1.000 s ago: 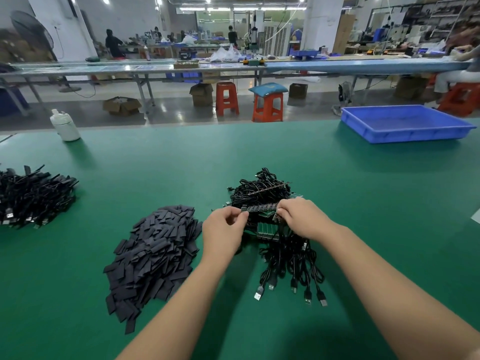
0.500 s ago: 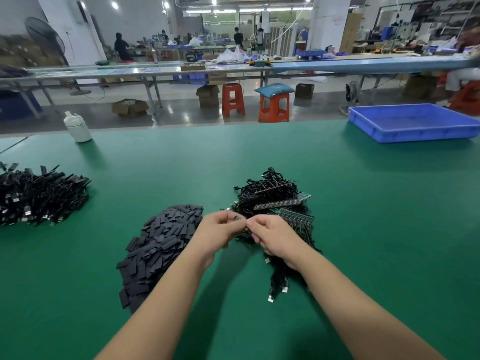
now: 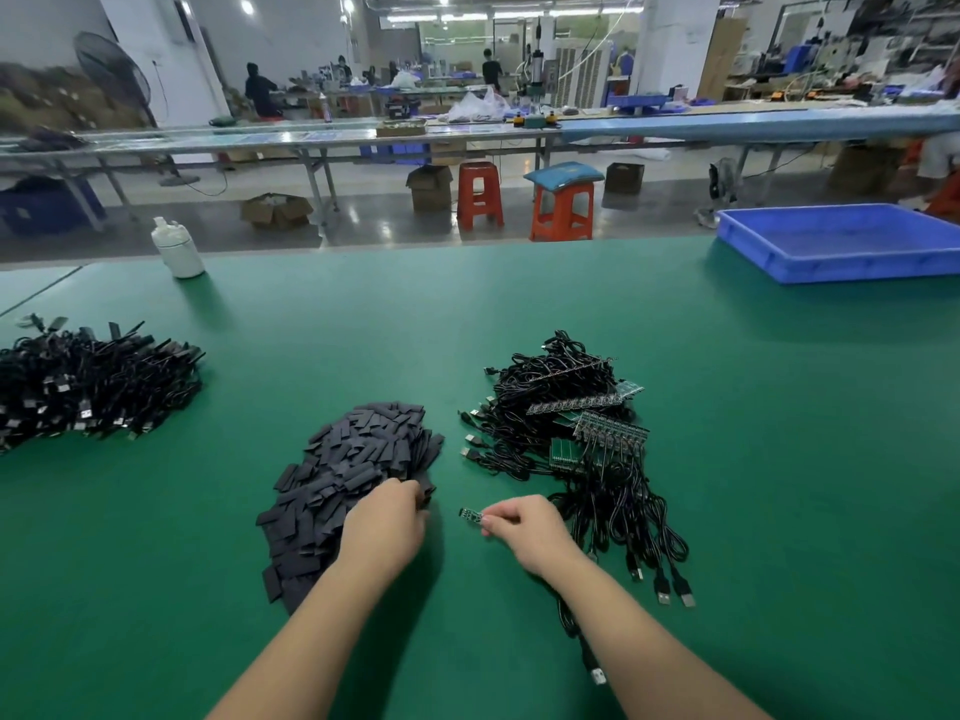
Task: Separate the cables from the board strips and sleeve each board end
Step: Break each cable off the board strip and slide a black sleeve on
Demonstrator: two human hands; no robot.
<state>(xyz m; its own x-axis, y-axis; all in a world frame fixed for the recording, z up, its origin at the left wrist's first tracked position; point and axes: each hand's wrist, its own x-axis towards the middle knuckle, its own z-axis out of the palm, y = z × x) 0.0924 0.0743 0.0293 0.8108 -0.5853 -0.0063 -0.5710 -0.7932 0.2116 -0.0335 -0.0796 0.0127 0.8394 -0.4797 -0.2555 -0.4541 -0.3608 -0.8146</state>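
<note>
Right hand (image 3: 524,527) low over the green counter (image 3: 779,459), forearm angled in from the lower right, knuckles up, fingers curled. Thumb and forefinger pinching a small green board end (image 3: 470,515), which pokes out leftward from the fingertips, just above the counter surface. Attached cable (image 3: 587,652) trailing back beneath the wrist and forearm, its plug lying near the lower edge of view.

Left hand (image 3: 387,522) reaching forward from the lower left, back of hand up, fingers bent down into the near right edge of the pile of black sleeves (image 3: 348,475). Fingertips hidden among the sleeves; cannot tell whether this grip has closed on one or merely touches the heap.

Hands apart, a strip of bare green between them.

Beyond the right hand, a tangle of black cables with board strips (image 3: 576,433), several green strips lying tilted on top, plugs fanning out toward the near right. Far left, a separate heap of finished cables (image 3: 88,387). White plastic bottle (image 3: 176,249) upright at the far left edge of the counter, blue tray (image 3: 841,241) at the far right corner.
</note>
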